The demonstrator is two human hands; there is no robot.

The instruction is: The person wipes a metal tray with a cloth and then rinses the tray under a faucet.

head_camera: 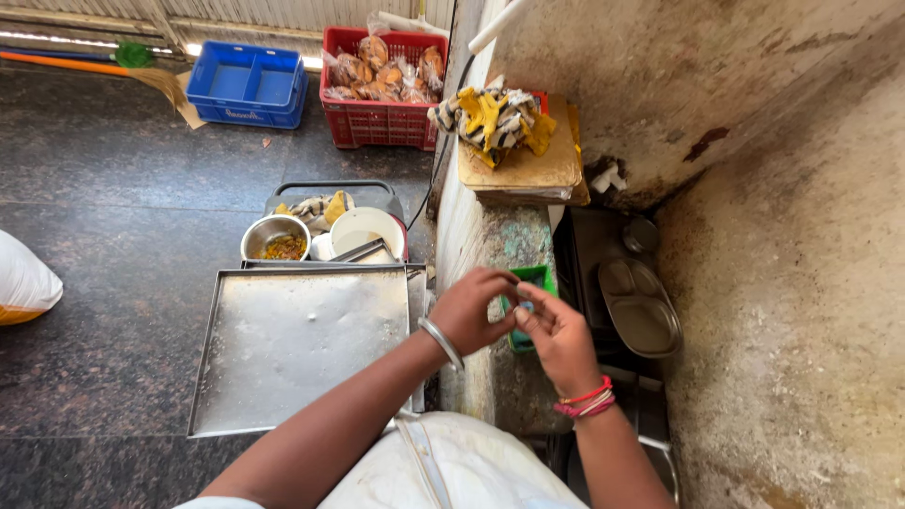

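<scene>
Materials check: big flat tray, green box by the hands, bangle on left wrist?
Tray: looks like metal, dull grey, smudged sheen. Green box: probably plastic, flat saturated colour; mostly hidden by both hands. Bangle: likely metal, bright silvery shine.

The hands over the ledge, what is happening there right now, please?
A person stands at a narrow stone ledge and brings both hands together above a small green container. The left hand, with a metal bangle on the wrist, and the right hand, with red threads on the wrist, pinch something too small to identify between the fingertips. To the left lies a large flat steel tray, with a steel bowl of food and a white bowl behind it.
</scene>
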